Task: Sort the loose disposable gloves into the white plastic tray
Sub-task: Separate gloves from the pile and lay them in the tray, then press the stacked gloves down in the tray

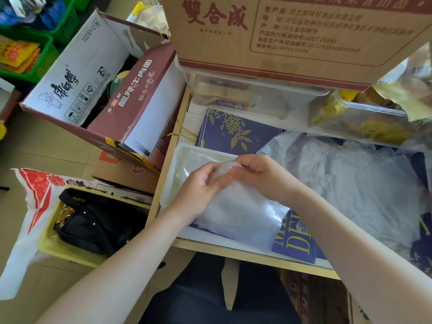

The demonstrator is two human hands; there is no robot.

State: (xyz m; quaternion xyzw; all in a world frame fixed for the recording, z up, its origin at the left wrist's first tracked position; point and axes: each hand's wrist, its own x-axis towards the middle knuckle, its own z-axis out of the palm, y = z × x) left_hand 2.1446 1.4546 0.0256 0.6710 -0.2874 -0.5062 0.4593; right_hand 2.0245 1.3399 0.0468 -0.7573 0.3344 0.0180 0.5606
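Cluttered on every side, a pale wooden desk [233,252] edges a tiled floor crowded with cartons, and the person sits close against its near rim so both forearms can reach over it. Just past that rim a clear plastic sleeve of gloves [240,216] lies flat, its near end overhanging a blue printed bag [297,239]. Above it the left hand [198,183] and the right hand [259,170] meet, fingers curled, pinching one crumpled translucent glove [224,170] between them; holding it from both ends probably serves to straighten it before it goes down. Directly beneath and to the left sits the white plastic tray [180,153], tucked into the desk's left corner, within easy reach; I cannot tell whether gloves already lie in it. To the right a loose heap of thin plastic gloves [350,174] spreads across the desk, apparently the stock awaiting sorting. Farther back stand clear lidded containers [245,92] beneath a large brown carton [292,31].
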